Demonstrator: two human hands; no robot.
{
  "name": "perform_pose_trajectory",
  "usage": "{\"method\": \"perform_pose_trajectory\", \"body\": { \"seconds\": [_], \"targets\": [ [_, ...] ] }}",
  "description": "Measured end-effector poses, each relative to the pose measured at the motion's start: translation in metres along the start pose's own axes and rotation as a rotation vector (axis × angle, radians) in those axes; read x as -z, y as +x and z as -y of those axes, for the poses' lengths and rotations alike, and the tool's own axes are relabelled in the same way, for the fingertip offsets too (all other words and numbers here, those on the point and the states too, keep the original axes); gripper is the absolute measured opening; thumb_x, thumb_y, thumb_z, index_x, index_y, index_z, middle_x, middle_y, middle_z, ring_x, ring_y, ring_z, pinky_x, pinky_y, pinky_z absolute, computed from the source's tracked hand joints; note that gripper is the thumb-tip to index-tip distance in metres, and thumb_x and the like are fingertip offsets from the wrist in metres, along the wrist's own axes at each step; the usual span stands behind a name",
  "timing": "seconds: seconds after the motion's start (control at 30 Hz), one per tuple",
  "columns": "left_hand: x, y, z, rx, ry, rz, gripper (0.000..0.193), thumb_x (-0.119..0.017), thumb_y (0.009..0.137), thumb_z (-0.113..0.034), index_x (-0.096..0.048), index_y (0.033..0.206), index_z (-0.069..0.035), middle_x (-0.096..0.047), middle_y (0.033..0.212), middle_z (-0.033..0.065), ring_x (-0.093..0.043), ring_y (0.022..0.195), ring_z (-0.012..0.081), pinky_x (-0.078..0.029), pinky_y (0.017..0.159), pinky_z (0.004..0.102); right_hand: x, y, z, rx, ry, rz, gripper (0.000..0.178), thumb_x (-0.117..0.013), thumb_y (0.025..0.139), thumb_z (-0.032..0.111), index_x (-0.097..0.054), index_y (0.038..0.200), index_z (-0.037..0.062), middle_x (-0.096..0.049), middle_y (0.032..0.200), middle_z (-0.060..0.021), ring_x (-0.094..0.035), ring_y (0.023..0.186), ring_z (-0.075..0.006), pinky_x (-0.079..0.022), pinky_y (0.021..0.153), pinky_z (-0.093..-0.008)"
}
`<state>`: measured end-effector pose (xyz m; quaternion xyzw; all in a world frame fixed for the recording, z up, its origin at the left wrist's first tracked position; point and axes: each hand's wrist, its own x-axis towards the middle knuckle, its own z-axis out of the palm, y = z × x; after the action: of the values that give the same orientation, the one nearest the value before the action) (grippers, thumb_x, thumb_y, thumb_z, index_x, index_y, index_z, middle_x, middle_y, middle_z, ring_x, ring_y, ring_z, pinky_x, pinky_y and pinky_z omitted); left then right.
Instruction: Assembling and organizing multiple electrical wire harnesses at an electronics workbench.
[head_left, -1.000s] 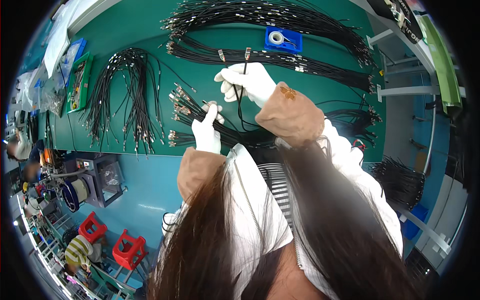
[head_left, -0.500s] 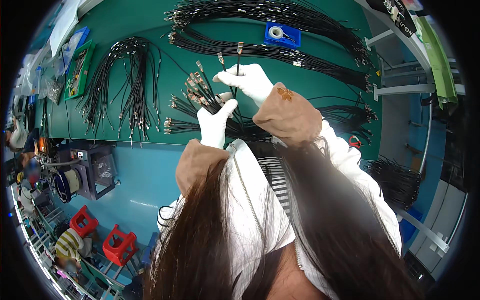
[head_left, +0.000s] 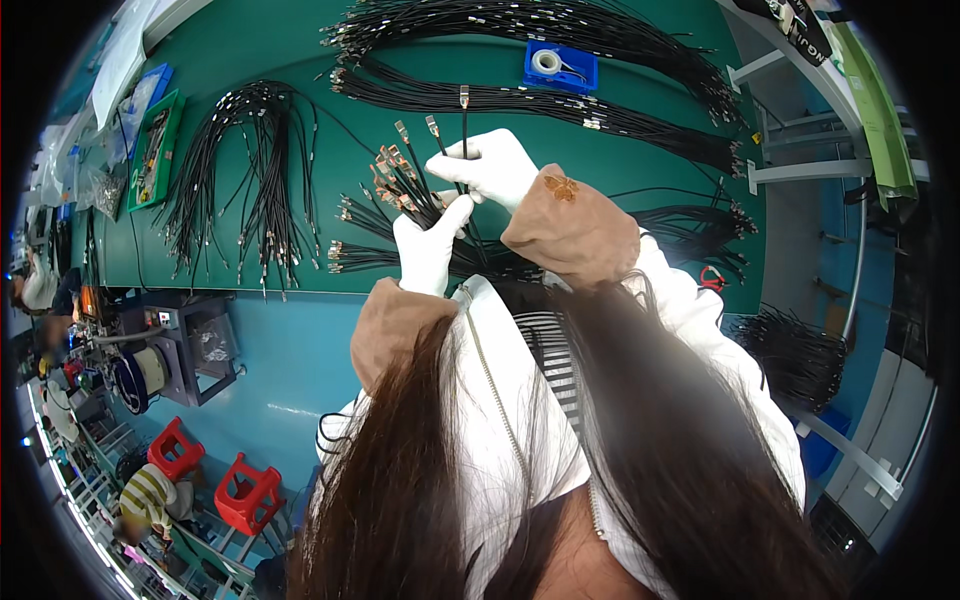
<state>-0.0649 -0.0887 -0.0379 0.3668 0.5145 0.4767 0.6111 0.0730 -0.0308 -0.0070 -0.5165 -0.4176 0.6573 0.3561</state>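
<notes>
White gloves cover both of my hands over the green table. My left hand is closed round a bundle of black cables whose metal connector ends fan out up and to the left. Just to its right, my right hand pinches one black cable, its metal-tipped end standing above the fingers. Another cable end rises just left of those fingers. More cables lie on the table left of my left hand, partly hidden under it.
Long bundles of black cable cross the far table, with a blue tray holding a tape roll among them. At left lie a draped cable bunch and a green bin. Red pliers rest at right; red stools stand below.
My right hand has drawn slightly left and down toward my left hand, and the pinched cable's end has shifted left with it. The left hand keeps its hold on the bundle.
</notes>
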Motion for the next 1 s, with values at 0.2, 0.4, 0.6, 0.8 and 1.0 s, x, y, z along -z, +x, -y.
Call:
{"method": "perform_pose_trajectory", "body": {
  "seconds": [0.2, 0.4, 0.6, 0.8, 1.0],
  "targets": [
    [0.003, 0.008, 0.008, 0.023, -0.052, -0.002, 0.020, -0.074, 0.080, -0.010, -0.066, 0.092, 0.004, -0.062, 0.075, 0.0014, -0.054, 0.064, 0.0074, -0.041, 0.058, 0.0220, 0.008, 0.003, 0.007, 0.169, 0.052, -0.118, 0.030, -0.071, 0.084, 0.023, -0.069, 0.098, -0.0032, -0.063, 0.072, -0.0041, -0.056, 0.061, -0.0064, -0.048, 0.052, -0.0196],
    [0.004, 0.011, 0.009, 0.037, -0.057, -0.023, 0.020, -0.075, 0.077, -0.010, -0.067, 0.091, 0.003, -0.064, 0.074, 0.0032, -0.056, 0.062, 0.0088, -0.042, 0.056, 0.0225, 0.018, 0.006, 0.009, 0.113, -0.106, -0.097, 0.028, -0.071, 0.083, 0.024, -0.069, 0.095, -0.0015, -0.064, 0.074, -0.0031, -0.058, 0.062, -0.0071, -0.049, 0.055, -0.0206],
    [0.006, 0.012, 0.009, 0.034, -0.105, 0.012, 0.020, -0.074, 0.078, -0.009, -0.067, 0.091, 0.003, -0.063, 0.074, 0.0027, -0.055, 0.062, 0.0084, -0.041, 0.055, 0.0225, 0.018, 0.005, 0.004, 0.076, -0.067, -0.067, 0.025, -0.073, 0.081, 0.022, -0.069, 0.089, -0.0019, -0.062, 0.069, -0.0035, -0.056, 0.058, -0.0073, -0.047, 0.053, -0.0204],
    [0.006, 0.012, 0.007, 0.061, -0.103, 0.038, 0.018, -0.074, 0.079, -0.008, -0.066, 0.091, 0.003, -0.061, 0.074, 0.0010, -0.054, 0.063, 0.0077, -0.041, 0.059, 0.0226, 0.019, 0.006, 0.003, 0.064, -0.070, -0.079, 0.025, -0.074, 0.081, 0.021, -0.069, 0.088, -0.0018, -0.062, 0.069, -0.0036, -0.055, 0.057, -0.0074, -0.046, 0.052, -0.0205],
    [0.006, 0.011, 0.008, 0.050, -0.093, 0.030, 0.020, -0.074, 0.078, -0.010, -0.067, 0.091, 0.003, -0.064, 0.075, 0.0032, -0.055, 0.063, 0.0086, -0.041, 0.056, 0.0224, 0.020, 0.006, 0.000, 0.044, -0.021, -0.068, 0.023, -0.075, 0.080, 0.019, -0.069, 0.087, -0.0015, -0.062, 0.069, -0.0035, -0.055, 0.057, -0.0073, -0.046, 0.052, -0.0204]
  ]
}}
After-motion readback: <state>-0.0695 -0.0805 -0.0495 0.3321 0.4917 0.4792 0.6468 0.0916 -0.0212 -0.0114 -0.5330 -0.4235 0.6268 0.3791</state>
